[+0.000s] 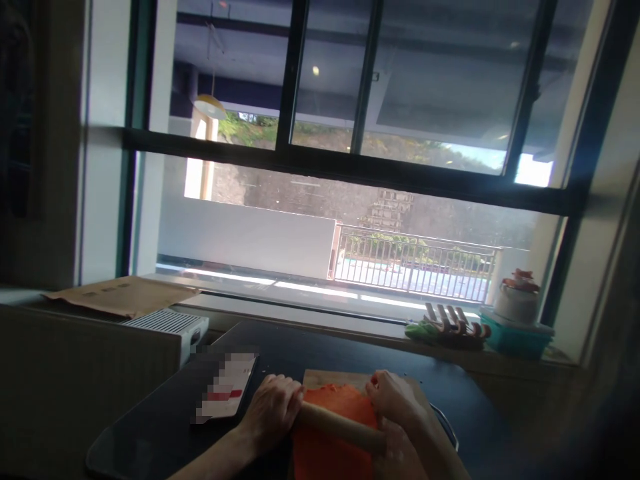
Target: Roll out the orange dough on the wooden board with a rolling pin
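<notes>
A wooden rolling pin (343, 427) lies slantwise across a flat orange sheet (333, 405), which looks like clay or dough. My left hand (277, 403) is wrapped round the pin's left end. Off the pin, my right hand (395, 393) is closed at the sheet's upper right corner, its fingertips curled; whatever they pinch is hidden. The pin's right end rests near my right wrist. Beneath the sheet is a wooden board (315, 379), its far edge showing. The sheet's far edge is ragged, and its near part runs out of view.
The black table (280, 340) holds a phone or tablet (233, 387) left of my left hand. A curved metal handle (447, 427) shows by my right forearm. Along the windowsill stand a teal box (517, 337) and clips (450, 320). A brown envelope (125, 295) lies far left.
</notes>
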A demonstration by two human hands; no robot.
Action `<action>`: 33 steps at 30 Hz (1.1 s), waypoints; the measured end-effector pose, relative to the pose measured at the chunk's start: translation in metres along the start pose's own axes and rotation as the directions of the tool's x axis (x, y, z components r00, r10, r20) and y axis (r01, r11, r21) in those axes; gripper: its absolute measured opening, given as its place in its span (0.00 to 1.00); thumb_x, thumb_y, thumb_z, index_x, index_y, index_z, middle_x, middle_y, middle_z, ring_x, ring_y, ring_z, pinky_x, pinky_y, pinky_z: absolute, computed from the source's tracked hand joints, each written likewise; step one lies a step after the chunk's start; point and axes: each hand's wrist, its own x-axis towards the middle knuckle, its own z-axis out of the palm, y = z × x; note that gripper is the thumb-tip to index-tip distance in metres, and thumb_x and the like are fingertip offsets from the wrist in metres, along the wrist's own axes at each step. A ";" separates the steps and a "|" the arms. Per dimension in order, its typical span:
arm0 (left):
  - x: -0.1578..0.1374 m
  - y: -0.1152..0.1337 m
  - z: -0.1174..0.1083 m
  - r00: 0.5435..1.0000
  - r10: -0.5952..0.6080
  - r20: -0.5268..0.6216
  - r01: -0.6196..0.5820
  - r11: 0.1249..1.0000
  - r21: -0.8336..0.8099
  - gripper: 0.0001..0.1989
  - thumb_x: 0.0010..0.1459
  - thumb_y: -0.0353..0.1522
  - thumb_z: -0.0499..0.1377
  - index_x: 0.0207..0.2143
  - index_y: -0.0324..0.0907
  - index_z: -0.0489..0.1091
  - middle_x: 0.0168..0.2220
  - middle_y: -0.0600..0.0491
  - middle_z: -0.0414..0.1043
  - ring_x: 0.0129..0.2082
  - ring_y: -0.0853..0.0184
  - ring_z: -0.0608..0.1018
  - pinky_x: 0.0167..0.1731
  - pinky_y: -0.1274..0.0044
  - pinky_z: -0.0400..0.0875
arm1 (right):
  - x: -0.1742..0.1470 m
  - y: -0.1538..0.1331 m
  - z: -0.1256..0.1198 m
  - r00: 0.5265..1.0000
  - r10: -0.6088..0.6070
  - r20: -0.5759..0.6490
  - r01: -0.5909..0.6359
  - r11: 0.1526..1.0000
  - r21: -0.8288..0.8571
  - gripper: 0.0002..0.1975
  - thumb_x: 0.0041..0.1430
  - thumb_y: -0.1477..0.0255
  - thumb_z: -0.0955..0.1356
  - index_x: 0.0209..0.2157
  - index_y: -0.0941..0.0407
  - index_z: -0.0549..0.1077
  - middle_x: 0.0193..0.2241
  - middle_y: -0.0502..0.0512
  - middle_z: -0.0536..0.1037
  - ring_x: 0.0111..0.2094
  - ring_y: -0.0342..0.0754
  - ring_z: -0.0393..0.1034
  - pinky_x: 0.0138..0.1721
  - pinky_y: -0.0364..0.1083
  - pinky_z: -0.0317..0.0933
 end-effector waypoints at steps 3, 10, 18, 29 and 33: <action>0.004 0.001 0.005 0.999 -0.032 -0.017 0.031 0.998 -0.046 0.23 0.66 0.37 0.38 0.31 0.43 0.71 0.30 0.49 0.75 0.34 0.61 0.74 0.43 0.65 0.63 | 0.000 0.003 0.001 0.999 0.021 0.028 -0.020 0.999 -0.035 0.15 0.57 0.67 0.62 0.26 0.56 0.77 0.29 0.60 0.79 0.32 0.51 0.74 0.28 0.44 0.58; -0.003 -0.004 0.014 0.994 -0.072 -0.083 0.068 0.996 -0.053 0.23 0.66 0.38 0.37 0.35 0.45 0.71 0.33 0.49 0.76 0.37 0.60 0.75 0.44 0.65 0.64 | -0.011 -0.008 0.006 0.997 0.000 0.072 -0.010 0.992 0.127 0.08 0.53 0.69 0.67 0.32 0.55 0.77 0.30 0.53 0.78 0.31 0.47 0.72 0.29 0.41 0.59; -0.001 -0.008 0.022 0.989 -0.071 -0.129 0.061 0.995 -0.076 0.24 0.66 0.40 0.37 0.31 0.45 0.70 0.32 0.50 0.76 0.35 0.62 0.75 0.43 0.67 0.65 | -0.015 0.001 0.005 0.997 -0.030 0.077 0.013 0.978 0.207 0.12 0.63 0.63 0.64 0.45 0.52 0.71 0.49 0.54 0.70 0.46 0.50 0.67 0.45 0.49 0.65; 0.013 0.010 0.001 0.986 -0.166 -0.005 0.166 0.986 0.005 0.23 0.66 0.38 0.36 0.35 0.45 0.69 0.33 0.49 0.76 0.37 0.62 0.77 0.42 0.68 0.63 | 0.026 0.017 -0.011 0.995 -0.094 0.038 0.067 0.888 0.454 0.09 0.52 0.71 0.66 0.31 0.60 0.76 0.20 0.49 0.74 0.21 0.40 0.65 0.22 0.38 0.56; 0.031 0.025 -0.001 0.984 -0.176 0.013 0.175 0.983 0.059 0.23 0.66 0.39 0.35 0.33 0.45 0.68 0.31 0.50 0.76 0.35 0.61 0.77 0.41 0.68 0.63 | 0.033 0.032 -0.020 0.983 -0.047 0.176 -0.015 0.942 0.336 0.11 0.49 0.70 0.68 0.34 0.61 0.76 0.23 0.52 0.75 0.25 0.45 0.69 0.27 0.42 0.61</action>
